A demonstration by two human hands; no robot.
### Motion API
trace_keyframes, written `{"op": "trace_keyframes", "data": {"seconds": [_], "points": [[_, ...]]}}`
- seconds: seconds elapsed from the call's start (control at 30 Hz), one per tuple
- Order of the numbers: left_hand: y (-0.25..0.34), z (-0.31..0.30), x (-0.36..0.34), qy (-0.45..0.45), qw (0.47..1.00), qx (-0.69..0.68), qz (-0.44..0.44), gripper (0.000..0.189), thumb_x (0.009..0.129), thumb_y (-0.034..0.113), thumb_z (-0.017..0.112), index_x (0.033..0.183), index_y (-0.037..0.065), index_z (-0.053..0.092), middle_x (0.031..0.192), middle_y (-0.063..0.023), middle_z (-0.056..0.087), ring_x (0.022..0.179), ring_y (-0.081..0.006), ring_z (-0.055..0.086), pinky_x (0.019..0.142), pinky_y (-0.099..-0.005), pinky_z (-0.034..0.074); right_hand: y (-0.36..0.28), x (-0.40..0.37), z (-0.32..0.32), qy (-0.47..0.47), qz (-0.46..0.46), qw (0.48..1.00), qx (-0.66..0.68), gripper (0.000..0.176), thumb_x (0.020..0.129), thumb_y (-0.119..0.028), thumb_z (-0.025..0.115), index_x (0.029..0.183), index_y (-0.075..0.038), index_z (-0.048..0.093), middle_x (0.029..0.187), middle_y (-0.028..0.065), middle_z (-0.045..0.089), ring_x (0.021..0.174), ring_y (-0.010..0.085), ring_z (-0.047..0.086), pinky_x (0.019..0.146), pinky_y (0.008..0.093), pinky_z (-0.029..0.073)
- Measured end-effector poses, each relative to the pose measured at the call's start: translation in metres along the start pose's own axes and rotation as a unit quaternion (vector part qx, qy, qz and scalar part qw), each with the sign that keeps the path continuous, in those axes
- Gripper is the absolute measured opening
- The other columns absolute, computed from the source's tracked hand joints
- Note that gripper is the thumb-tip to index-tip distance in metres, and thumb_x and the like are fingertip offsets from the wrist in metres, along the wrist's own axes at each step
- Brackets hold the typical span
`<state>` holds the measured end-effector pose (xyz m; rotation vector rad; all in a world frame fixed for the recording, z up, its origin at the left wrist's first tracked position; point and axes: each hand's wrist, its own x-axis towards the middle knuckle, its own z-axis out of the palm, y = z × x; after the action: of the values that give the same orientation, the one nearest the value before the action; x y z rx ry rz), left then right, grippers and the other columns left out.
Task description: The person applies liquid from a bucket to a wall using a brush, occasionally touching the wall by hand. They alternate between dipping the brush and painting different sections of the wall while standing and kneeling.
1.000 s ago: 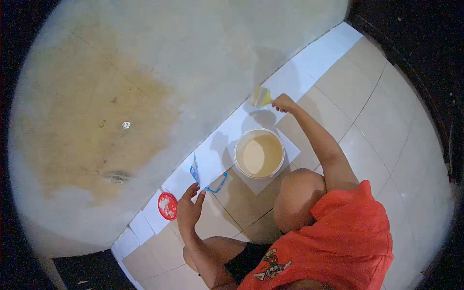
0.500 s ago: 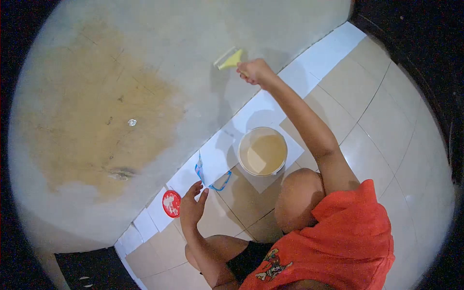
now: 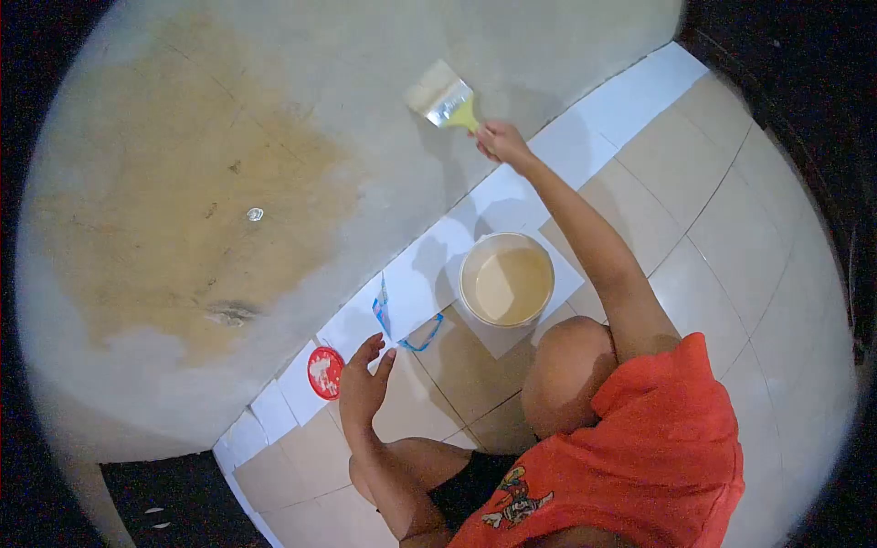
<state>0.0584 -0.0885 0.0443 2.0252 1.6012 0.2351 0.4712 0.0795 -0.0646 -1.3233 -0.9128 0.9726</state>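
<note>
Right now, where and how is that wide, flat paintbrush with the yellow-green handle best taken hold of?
Probably by the narrow yellow-green handle, where the right grip holds it, coming from the picture's lower right. The flat paintbrush angles its pale bristles toward the upper left, in front of the pale grey wall, and the handle narrows away from them.

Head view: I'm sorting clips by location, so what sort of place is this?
Probably an indoor room being decorated, judging by the white sheets along the wall, the open bucket of pale liquid, and the wide brush.
</note>
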Motion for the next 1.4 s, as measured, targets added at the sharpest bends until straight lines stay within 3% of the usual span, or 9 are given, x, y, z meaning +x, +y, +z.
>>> {"op": "trace_keyframes", "data": {"seconds": [0.17,0.53,0.63,0.73,0.93,1.13,1.2,1.33,1.4], "points": [[-0.005,0.000,-0.001,-0.003,1.000,0.001,-0.013,0.038,0.083,0.026,0.060,0.116,0.006,0.053,0.107,-0.0133,0.061,0.100,-0.0219,0.059,0.085,-0.0337,0.045,0.104,0.009,-0.019,0.023,-0.022,0.998,-0.058,0.024,0.085,-0.029,0.054,0.088,-0.007,0.064,0.057,0.0008,0.054,0.051,0.0088,0.048,0.047,0.0268,0.039],[-0.006,0.001,0.002,-0.002,1.000,0.005,-0.010,0.040,0.083,0.029,0.060,0.115,0.007,0.054,0.106,-0.0137,0.061,0.099,-0.0252,0.059,0.081,-0.0355,0.047,0.131,-0.037,-0.042,0.064,0.172,0.961,-0.206,0.026,0.080,-0.031,0.054,0.080,-0.007,0.065,0.059,0.0049,0.058,0.048,0.0148,0.052,0.047,0.0300,0.043],[-0.007,0.001,0.001,0.004,1.000,0.016,0.002,0.040,0.082,0.030,0.060,0.115,0.007,0.055,0.105,-0.0138,0.061,0.098,-0.0251,0.059,0.081,-0.0355,0.047,0.118,-0.041,-0.045,0.050,0.222,0.944,-0.239,0.026,0.077,-0.028,0.054,0.080,-0.004,0.062,0.056,0.0039,0.052,0.036,0.0120,0.040,0.033,0.0263,0.033],[-0.006,0.001,0.002,0.002,1.000,0.008,0.005,0.040,0.082,0.030,0.060,0.114,0.007,0.055,0.105,-0.0140,0.061,0.098,-0.0254,0.060,0.081,-0.0355,0.047,0.085,-0.034,-0.016,0.066,0.153,0.982,-0.093,0.028,0.074,-0.027,0.054,0.071,0.000,0.060,0.053,0.0065,0.053,0.037,0.0140,0.043,0.034,0.0288,0.034],[-0.004,0.003,0.003,0.002,1.000,0.010,0.019,0.041,0.082,0.030,0.061,0.114,0.006,0.055,0.104,-0.0144,0.062,0.097,-0.0260,0.060,0.080,-0.0356,0.048,0.013,-0.026,0.085,0.087,0.014,0.984,-0.152,0.033,0.083,-0.026,0.053,0.064,0.001,0.056,0.055,0.0074,0.054,0.044,0.0160,0.050,0.041,0.0309,0.039],[-0.008,0.008,0.008,-0.003,1.000,0.002,0.017,0.040,0.082,0.030,0.061,0.113,0.006,0.056,0.103,-0.0143,0.062,0.096,-0.0261,0.060,0.080,-0.0356,0.048,-0.070,-0.091,0.124,0.071,-0.061,0.980,-0.174,0.028,0.085,-0.025,0.053,0.073,0.000,0.058,0.058,0.0062,0.056,0.051,0.0148,0.053,0.049,0.0300,0.042],[-0.011,0.009,0.010,-0.007,1.000,0.005,0.022,0.040,0.082,0.030,0.061,0.113,0.006,0.055,0.104,-0.0144,0.062,0.097,-0.0261,0.060,0.080,-0.0356,0.048,-0.086,-0.111,0.133,0.032,-0.161,0.983,-0.085,0.024,0.086,-0.024,0.052,0.081,-0.001,0.057,0.061,0.0065,0.057,0.056,0.0139,0.054,0.053,0.0298,0.042],[-0.015,0.010,0.013,-0.009,1.000,0.005,0.017,0.041,0.082,0.030,0.060,0.114,0.006,0.055,0.104,-0.0150,0.061,0.097,-0.0262,0.060,0.080,-0.0362,0.048,-0.106,-0.119,0.146,-0.037,-0.215,0.975,-0.031,0.021,0.086,-0.023,0.053,0.088,-0.002,0.057,0.063,0.0058,0.058,0.058,0.0133,0.055,0.054,0.0300,0.043],[-0.016,0.011,0.013,-0.009,1.000,-0.002,0.011,0.041,0.082,0.031,0.060,0.114,0.006,0.054,0.104,-0.0152,0.061,0.097,-0.0263,0.060,0.080,-0.0364,0.048,-0.093,-0.099,0.147,-0.045,-0.172,0.982,-0.062,0.025,0.081,-0.025,0.056,0.096,-0.005,0.059,0.080,0.0187,0.061,0.073,0.0357,0.058,0.064,0.0421,0.044]]}}
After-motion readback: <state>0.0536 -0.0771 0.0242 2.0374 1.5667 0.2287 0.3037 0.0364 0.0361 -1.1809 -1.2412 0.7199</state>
